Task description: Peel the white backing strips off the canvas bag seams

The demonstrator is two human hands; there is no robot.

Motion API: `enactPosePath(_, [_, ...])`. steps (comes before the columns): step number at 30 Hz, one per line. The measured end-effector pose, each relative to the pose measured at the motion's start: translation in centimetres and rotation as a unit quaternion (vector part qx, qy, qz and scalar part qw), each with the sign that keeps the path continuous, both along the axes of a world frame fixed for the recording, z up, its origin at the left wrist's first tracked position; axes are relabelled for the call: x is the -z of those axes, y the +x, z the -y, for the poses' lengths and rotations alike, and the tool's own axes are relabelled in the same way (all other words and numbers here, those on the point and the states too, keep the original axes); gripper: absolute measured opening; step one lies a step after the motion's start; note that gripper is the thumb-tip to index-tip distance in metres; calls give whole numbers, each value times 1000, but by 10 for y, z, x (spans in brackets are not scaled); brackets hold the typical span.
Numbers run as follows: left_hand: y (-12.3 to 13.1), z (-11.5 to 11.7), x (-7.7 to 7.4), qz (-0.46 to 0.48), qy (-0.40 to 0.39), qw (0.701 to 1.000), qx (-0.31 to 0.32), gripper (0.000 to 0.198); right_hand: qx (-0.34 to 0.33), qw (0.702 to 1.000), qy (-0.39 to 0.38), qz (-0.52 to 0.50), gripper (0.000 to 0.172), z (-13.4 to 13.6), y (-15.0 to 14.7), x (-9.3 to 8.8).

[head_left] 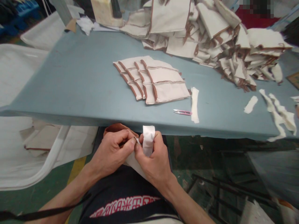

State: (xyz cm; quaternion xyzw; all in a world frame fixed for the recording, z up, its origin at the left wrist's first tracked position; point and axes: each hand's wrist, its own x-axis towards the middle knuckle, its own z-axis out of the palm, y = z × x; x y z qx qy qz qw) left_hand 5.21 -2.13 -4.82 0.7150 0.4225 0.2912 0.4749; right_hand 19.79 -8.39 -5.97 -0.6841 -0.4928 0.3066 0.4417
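Note:
My left hand (118, 146) pinches the edge of a cream cloth piece with brown trim (119, 127), held over my lap at the table's front edge. Close against it, my right hand (153, 158) grips the same piece, thumb and fingers pressed together. A white fabric strip (149, 135) stands up in a loop from the right hand's fingers. What lies exactly between the fingertips is hidden. On the table beyond are overlapping cream pouches with brown edging (154, 79). Pink-handled thread snips (182, 112) lie beside another white strip (195, 105).
A large heap of cream pieces with brown trim (182, 45) covers the back right of the blue-grey table (77, 77). More white scraps (277, 112) lie at the right. White plastic tubs (51, 168) stand at the left, one with cloth pieces inside.

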Motion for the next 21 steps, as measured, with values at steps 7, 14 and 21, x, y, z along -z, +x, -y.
enactPosePath(7, [-13, 5, 3, 14, -92, 993, 74, 32, -47, 996, -22, -66, 20, 7, 13, 4])
enactPosePath(14, [-24, 6, -7, -22, 44, 990, 135, 26, -85, 992, -21, -89, 23, 5, 18, -4])
enactPosePath(21, [-21, 6, -11, -7, -10, 995, 98, 22, -97, 989, -37, -106, 27, 3, 13, -4])
